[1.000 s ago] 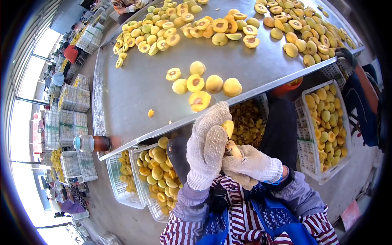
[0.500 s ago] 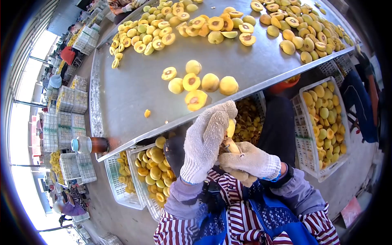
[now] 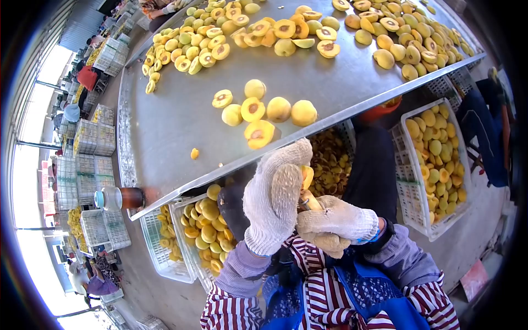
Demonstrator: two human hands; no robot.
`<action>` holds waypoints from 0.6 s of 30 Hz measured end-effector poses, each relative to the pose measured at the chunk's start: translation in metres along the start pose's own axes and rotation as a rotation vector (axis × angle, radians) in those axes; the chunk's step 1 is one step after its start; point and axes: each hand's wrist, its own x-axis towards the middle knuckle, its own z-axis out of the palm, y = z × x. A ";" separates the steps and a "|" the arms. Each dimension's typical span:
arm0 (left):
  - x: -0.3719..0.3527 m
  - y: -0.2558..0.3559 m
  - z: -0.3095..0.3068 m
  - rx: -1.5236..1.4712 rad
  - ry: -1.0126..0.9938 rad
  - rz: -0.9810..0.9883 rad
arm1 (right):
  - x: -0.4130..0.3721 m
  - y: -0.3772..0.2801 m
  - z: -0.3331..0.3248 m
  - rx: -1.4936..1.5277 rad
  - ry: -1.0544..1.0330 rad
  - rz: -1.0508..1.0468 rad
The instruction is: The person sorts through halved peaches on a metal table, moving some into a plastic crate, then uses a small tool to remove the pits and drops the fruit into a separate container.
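Observation:
My left hand [image 3: 276,198], in a whitish knit glove, is closed around a yellow peach piece [image 3: 307,177], mostly hidden by the fingers. My gloved right hand [image 3: 338,221] grips a small tool with a light wooden handle [image 3: 312,201]; its working end points at the peach and cannot be made out. Both hands are close together just off the table's near edge, above my lap. On the metal table [image 3: 181,126] in front of them lie a cut peach half [image 3: 259,134] with a brown-red centre, another half [image 3: 253,109] and several whole-looking peaches [image 3: 279,109].
Peach piles [image 3: 192,47] cover the table's far side and right corner [image 3: 418,44]. Below stand a crate of peaches [image 3: 404,192] at right, crates [image 3: 176,231] at left and a container of dark scraps [image 3: 333,157]. A jar [image 3: 113,198] touches the table's left corner. Other people work at far left.
The view has shifted slightly, so the table contents sit a little further left and up. My left hand has turned a little around the peach piece; both hands keep their hold.

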 end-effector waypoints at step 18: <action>0.007 0.004 0.001 0.380 -0.002 0.369 | 0.000 0.012 0.001 0.045 -0.001 -0.037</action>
